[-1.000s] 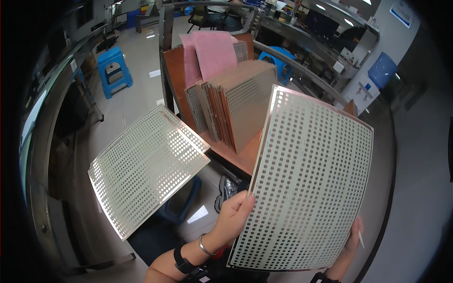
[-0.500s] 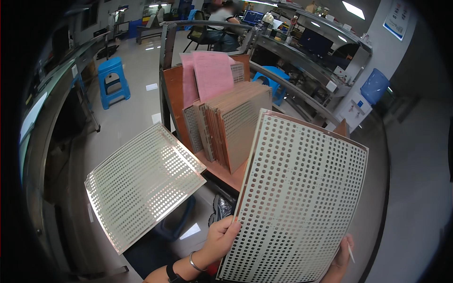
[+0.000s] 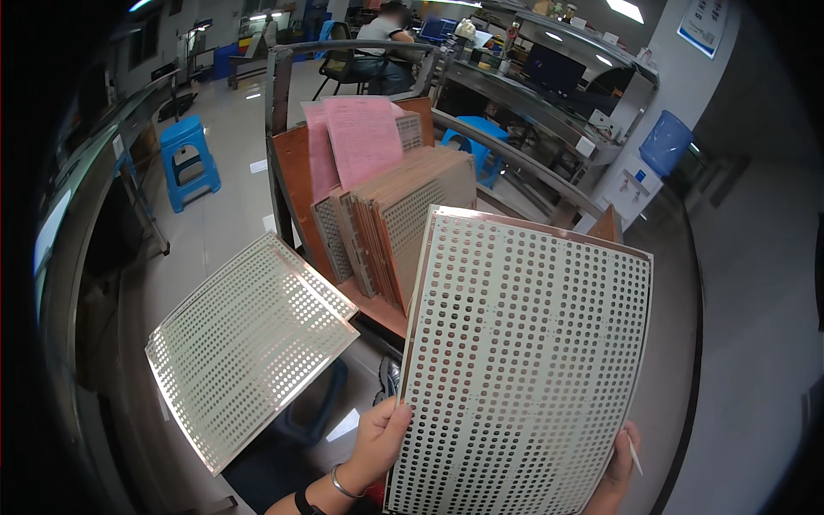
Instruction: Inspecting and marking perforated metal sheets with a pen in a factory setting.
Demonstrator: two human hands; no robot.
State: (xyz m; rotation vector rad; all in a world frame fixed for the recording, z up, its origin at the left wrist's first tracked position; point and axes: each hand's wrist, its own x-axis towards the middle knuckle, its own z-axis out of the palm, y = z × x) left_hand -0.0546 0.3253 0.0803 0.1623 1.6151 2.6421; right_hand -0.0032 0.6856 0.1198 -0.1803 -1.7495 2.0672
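I hold a large pale perforated panel (image 3: 524,360) with a copper-coloured rim upright in front of me. My left hand (image 3: 376,442) grips its lower left edge, thumb on the front face. My right hand (image 3: 616,463) grips the lower right edge and also has a thin white stick between its fingers. A second perforated panel (image 3: 249,335) of the same kind lies tilted at the left, below and beside the held one.
Behind stands a brown cart (image 3: 296,163) with a stack of upright perforated panels (image 3: 395,223) and pink paper sheets (image 3: 360,137). A blue stool (image 3: 189,159) is at the left, a water dispenser (image 3: 652,163) at the right, a seated person (image 3: 382,43) at the far benches.
The held panel has come lower and closer to me, more centred in view. My head has tilted so the cart and the lying panel sit lower in the picture.
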